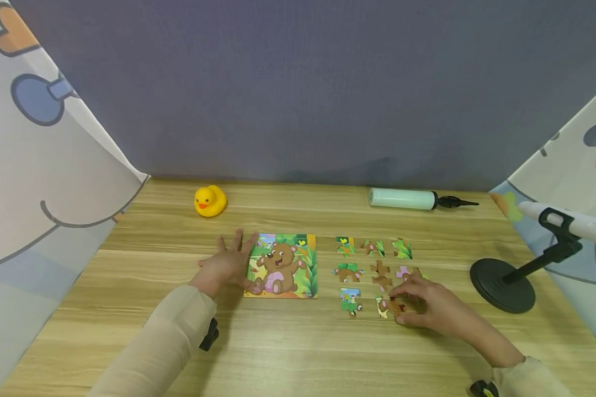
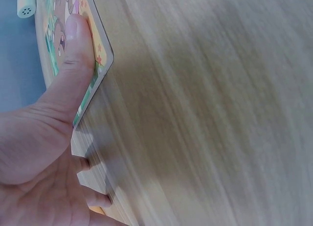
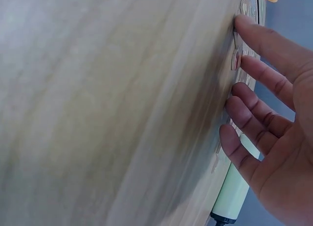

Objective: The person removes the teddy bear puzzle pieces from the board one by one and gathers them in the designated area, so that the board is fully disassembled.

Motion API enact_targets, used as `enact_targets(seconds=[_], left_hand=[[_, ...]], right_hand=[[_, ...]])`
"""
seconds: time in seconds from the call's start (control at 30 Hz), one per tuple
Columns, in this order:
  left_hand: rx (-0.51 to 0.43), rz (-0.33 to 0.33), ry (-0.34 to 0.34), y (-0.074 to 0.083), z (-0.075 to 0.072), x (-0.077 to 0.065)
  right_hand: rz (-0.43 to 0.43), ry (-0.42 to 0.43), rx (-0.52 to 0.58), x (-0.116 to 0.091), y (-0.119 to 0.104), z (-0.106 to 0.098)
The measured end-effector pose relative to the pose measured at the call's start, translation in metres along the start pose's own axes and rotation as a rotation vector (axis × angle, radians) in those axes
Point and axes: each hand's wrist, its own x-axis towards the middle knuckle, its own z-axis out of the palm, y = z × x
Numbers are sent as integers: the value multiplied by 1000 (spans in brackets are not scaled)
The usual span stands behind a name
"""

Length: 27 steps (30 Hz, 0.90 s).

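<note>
A square bear picture board (image 1: 281, 267) lies flat on the table. My left hand (image 1: 228, 267) is spread at its left edge, with the thumb (image 2: 78, 40) resting on the near corner and the other fingers on the wood. To the right lie several loose puzzle pieces, among them a duck piece (image 1: 345, 246) and a brown piece (image 1: 380, 274), in rough rows. My right hand (image 1: 434, 306) pinches a brown puzzle piece (image 1: 395, 307) of the nearest row between thumb and index finger, low at the table surface. Its other fingers are bent and partly cover neighbouring pieces.
A yellow rubber duck (image 1: 211, 200) stands at the back left. At the back right lies a pale green hand pump (image 1: 402, 199) with a black nozzle. A black round stand base (image 1: 503, 285) with a white arm is at the right. A dark panel (image 1: 308, 94) borders the table's back.
</note>
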Motion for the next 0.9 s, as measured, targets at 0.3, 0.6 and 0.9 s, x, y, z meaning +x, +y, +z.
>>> enact_targets(seconds=[0.3, 0.6, 0.9], left_hand=[[6, 1, 3, 1, 0, 1], [11, -7, 0, 2, 0, 0], [13, 3, 14, 0, 1, 0]], right_hand=[[-67, 74, -19, 10, -6, -7], [-107, 102, 177, 41, -34, -10], [-42, 28, 345, 79, -69, 7]])
